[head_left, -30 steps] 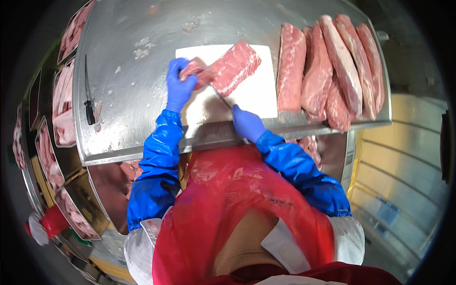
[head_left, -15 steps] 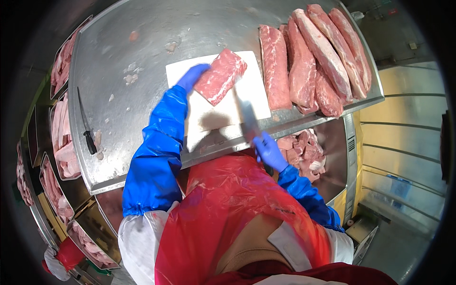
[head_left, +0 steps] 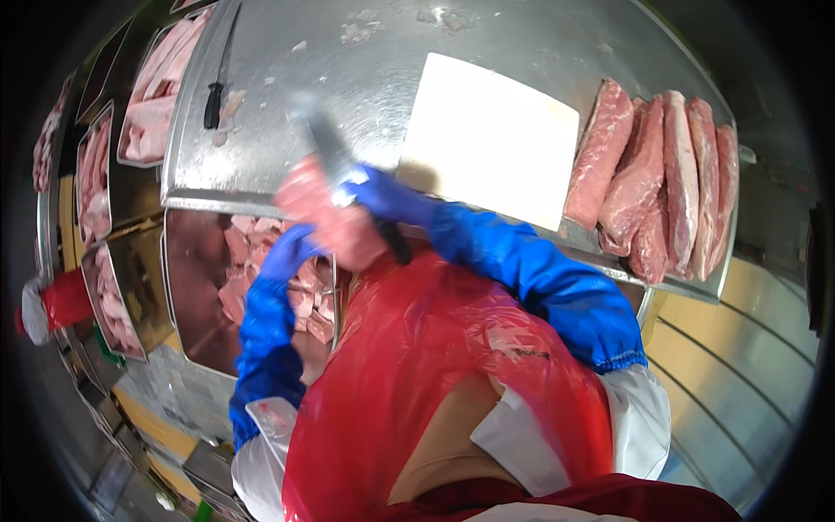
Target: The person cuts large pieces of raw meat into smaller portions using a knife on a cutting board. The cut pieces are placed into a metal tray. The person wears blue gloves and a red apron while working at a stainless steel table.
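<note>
A thick slab of pink meat (head_left: 313,204) hangs tilted in the air between my hands, over the table's front edge and the right side of a tub of meat chunks. My left hand (head_left: 291,250), gloved in purple, grips its lower left side. In my right hand (head_left: 391,197) is a broad-bladed knife (head_left: 323,137), its blade pointing up and left across the slab's upper edge, smeared by motion. The knife's black handle end shows below the fist. To the right, the white cutting board (head_left: 491,139) lies bare on the steel table (head_left: 365,96).
Several long meat loins (head_left: 639,174) lie at the table's right end. A slim black-handled knife (head_left: 214,104) rests near the left edge. The metal tub (head_left: 198,300) of chunks stands below the table's front; trays of meat (head_left: 109,296) line the left, beside a red-aproned person (head_left: 65,297).
The slab has left the board and moved left, toward the tub. My right hand has brought the knife leftward across my body to it. My view has swung left.
</note>
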The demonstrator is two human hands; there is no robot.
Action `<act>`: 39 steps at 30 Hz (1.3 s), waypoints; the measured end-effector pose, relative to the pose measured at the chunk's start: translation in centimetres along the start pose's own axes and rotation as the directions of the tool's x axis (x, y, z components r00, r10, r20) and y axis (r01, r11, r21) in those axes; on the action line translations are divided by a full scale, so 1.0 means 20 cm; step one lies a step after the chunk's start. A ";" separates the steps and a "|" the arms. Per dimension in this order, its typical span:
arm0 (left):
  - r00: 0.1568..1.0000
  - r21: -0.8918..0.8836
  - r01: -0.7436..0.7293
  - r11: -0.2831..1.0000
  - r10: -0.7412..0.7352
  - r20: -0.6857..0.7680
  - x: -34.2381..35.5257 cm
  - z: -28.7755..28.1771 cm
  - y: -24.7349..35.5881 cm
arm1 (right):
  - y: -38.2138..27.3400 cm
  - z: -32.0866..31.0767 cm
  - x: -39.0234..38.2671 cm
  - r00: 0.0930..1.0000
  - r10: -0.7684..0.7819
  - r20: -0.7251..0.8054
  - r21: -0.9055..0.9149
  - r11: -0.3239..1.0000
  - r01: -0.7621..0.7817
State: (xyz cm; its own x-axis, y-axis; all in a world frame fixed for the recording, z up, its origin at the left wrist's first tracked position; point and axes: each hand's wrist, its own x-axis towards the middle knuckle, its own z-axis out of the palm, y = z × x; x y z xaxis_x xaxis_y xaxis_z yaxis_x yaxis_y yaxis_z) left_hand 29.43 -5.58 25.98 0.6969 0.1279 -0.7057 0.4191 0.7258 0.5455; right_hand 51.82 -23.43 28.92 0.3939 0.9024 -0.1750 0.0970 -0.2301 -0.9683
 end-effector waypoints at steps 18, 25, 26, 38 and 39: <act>0.792 0.267 -0.318 0.910 0.100 0.602 0.76 2.08 -0.40 | 0.64 -1.61 -1.51 0.451 0.334 -0.828 0.294 0.942 -0.159; 0.904 0.683 -0.427 0.592 0.284 0.319 1.65 2.83 -0.51 | 0.74 -1.61 -1.28 0.324 -0.013 -0.946 -0.023 0.999 -0.028; 0.916 0.689 -0.349 0.635 0.074 0.395 1.59 2.90 -0.53 | 0.84 -1.67 -1.32 0.185 -0.152 -0.971 -0.185 0.967 -0.175; 0.467 0.445 -0.767 0.462 -0.073 0.881 1.04 2.73 0.33 | 0.08 -1.42 -1.11 0.428 0.123 -0.895 0.373 0.732 0.570; 0.428 0.471 -0.859 0.199 -0.223 0.876 0.98 2.73 0.48 | -0.01 -1.36 -1.02 0.331 -0.008 -0.943 0.190 0.807 0.560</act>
State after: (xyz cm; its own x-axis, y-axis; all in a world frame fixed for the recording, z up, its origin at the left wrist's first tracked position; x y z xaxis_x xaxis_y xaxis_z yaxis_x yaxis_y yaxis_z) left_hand 78.91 -33.13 42.06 0.7147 -0.6989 -0.0277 -0.2414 -0.2836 0.9281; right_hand 68.66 -51.76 37.56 0.9921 -0.0429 0.1179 0.1253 0.3887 -0.9128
